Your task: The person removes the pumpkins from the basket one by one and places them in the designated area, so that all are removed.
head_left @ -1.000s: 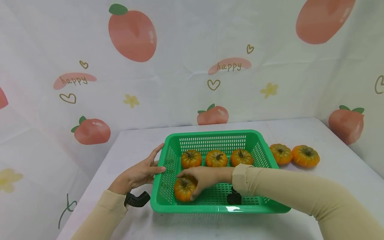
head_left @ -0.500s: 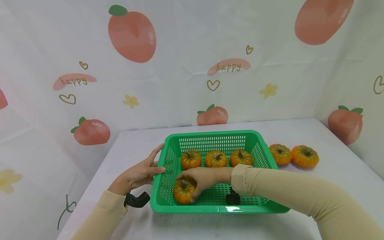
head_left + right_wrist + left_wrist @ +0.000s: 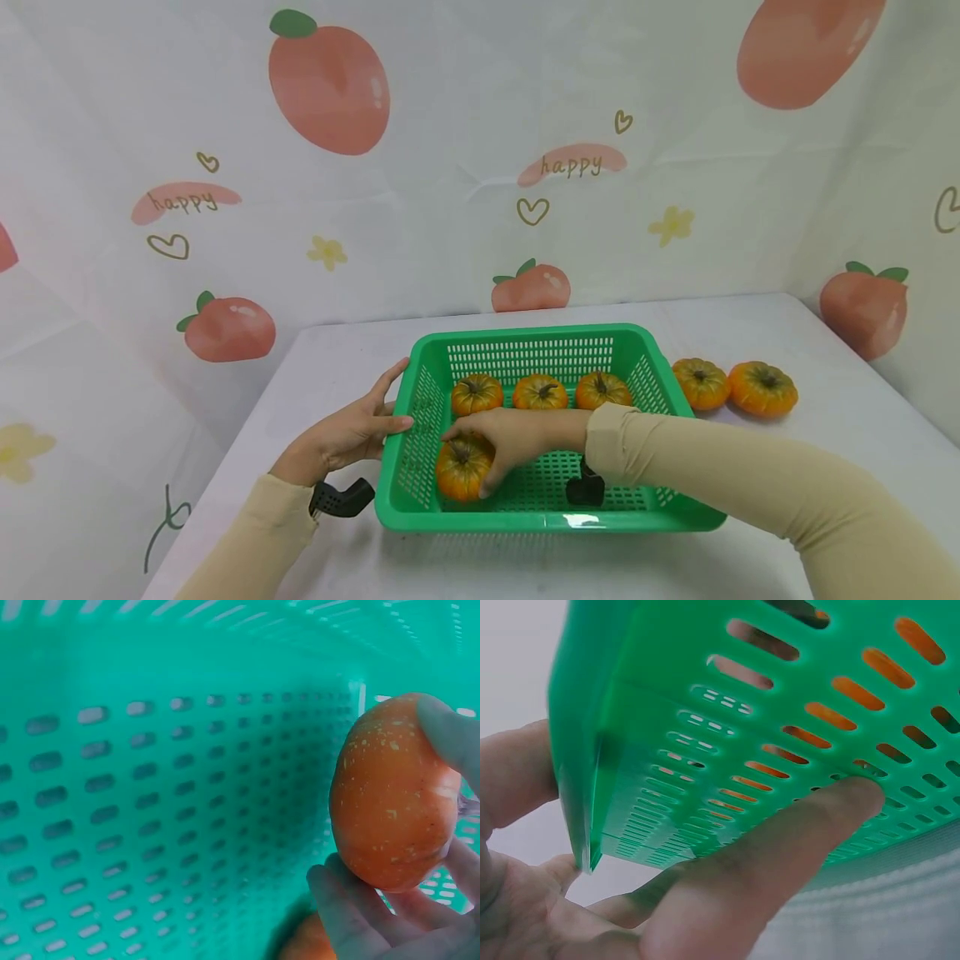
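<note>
My right hand (image 3: pixel 517 435) reaches into a green perforated basket (image 3: pixel 495 522) and grips a small orange-and-green pumpkin (image 3: pixel 461 473) at the near left corner. In the right wrist view, the thumb and several fingers lie around the pumpkin (image 3: pixel 394 799), close over the basket floor. At the basket's left side, my left hand (image 3: pixel 345 435) holds the rim. The left wrist view has its thumb at the rim and a finger (image 3: pixel 780 859) along the outside of the slotted wall (image 3: pixel 652 675). Behind the right hand, three more pumpkins (image 3: pixel 540 392) stand in a row inside the basket.
Two pumpkins, one nearer the basket (image 3: pixel 701 383) and one farther right (image 3: pixel 763 389), lie on the white table (image 3: pixel 360 342) outside the basket's right wall. A white cloth (image 3: pixel 450 108) printed with fruit hangs behind. The right forearm crosses the basket's right rim.
The right hand and the pumpkin it grips have shifted very slightly up in the head view. The left hand stays at the basket's rim.
</note>
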Available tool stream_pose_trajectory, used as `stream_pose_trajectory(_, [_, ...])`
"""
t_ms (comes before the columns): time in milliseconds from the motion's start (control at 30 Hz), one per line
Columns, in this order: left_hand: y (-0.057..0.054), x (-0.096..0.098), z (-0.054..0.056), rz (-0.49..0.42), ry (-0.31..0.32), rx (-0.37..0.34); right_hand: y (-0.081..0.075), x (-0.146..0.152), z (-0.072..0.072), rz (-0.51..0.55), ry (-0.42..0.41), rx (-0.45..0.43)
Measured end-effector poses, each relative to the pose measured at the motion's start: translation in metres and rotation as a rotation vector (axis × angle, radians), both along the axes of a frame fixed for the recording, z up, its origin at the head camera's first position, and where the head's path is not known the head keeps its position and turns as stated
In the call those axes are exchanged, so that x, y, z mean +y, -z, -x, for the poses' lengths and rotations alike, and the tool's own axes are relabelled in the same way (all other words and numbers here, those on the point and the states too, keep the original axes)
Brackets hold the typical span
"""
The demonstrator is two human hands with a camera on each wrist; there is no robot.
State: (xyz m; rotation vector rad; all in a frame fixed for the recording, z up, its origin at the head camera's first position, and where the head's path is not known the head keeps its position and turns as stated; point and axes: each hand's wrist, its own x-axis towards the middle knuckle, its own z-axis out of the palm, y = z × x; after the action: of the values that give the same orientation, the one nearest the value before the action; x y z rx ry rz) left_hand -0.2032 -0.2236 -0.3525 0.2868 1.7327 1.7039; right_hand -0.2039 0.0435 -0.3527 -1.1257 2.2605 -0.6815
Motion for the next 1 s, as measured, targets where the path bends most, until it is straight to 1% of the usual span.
stream_pose_trajectory(167, [-0.001,0.0,0.0,0.002,0.005,0.002,-0.011,0.004,0.0,0.036,0.016,-0.004])
stream_pose_trajectory(433, [-0.001,0.0,0.0,0.001,0.001,-0.001,-0.029,0.013,0.001,0.083,0.022,0.026])
stream_pose_trajectory(700, [0.0,0.001,0.0,-0.01,0.001,-0.011,-0.045,0.028,0.002,0.136,0.034,0.1])
stream_pose_trajectory(1000, [-0.001,0.001,0.0,-0.016,-0.002,-0.012,-0.06,0.053,0.004,0.173,0.094,0.123])
